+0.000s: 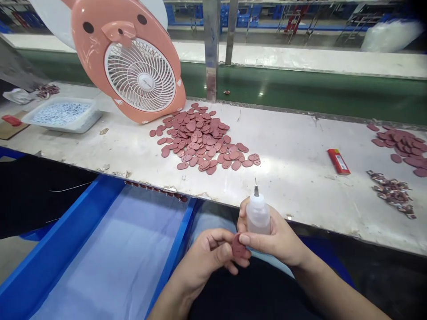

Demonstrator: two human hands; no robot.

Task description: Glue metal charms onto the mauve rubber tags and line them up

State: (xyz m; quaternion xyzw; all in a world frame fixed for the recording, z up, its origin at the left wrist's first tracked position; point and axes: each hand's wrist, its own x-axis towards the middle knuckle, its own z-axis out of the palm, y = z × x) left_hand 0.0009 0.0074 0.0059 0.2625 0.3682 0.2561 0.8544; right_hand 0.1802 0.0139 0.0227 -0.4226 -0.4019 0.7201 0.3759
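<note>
Between thumb and fingers, my left hand (213, 253) pinches a small reddish-brown oval piece (238, 247) with slits in its face. My right hand (280, 235) is wrapped round a translucent squeeze bottle (258, 217) that stands upright with its thin needle tip pointing up. The right thumb touches the upper edge of the same oval piece. Past the table's front edge lies a heap of similar oval pieces (200, 138), several of them spread toward the right. The fingers behind the bottle are partly hidden.
A pink animal-shaped fan (180, 84) stands behind the heap. At left is a white tray (91, 124) of small bits. A red box (338, 162), more ovals (403, 144) and small brown parts (392, 193) lie at right. A blue bin (60, 249) sits below the table edge.
</note>
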